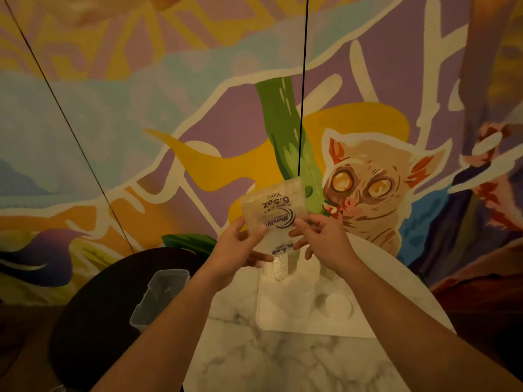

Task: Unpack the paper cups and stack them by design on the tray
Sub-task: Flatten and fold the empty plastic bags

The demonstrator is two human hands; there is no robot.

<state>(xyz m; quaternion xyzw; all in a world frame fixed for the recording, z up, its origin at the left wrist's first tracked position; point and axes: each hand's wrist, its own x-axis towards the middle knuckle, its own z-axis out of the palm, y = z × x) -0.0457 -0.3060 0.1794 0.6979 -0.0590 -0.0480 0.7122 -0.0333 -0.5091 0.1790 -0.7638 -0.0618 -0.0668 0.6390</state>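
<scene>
A clear plastic cup wrapper (pixel 276 206), printed "6.5oz Paper Cups 50pcs" upside down, is held up in front of the mural. My left hand (pixel 240 250) pinches its left edge and my right hand (pixel 322 239) pinches its right edge, fingers curled on the plastic. The lower end of the wrapper hangs over a stack of white paper cups (pixel 278 268) that stands at the back of the white tray (pixel 266 315). On the tray lie more white cups (pixel 338 305), one showing its round end; their designs are too washed out to read.
The tray sits on a round white marble table (pixel 254 360). A clear plastic container (pixel 158 295) rests on a dark round table (pixel 93 321) to the left. A painted mural wall stands close behind, with two thin black cords (pixel 302 89) hanging in front of it.
</scene>
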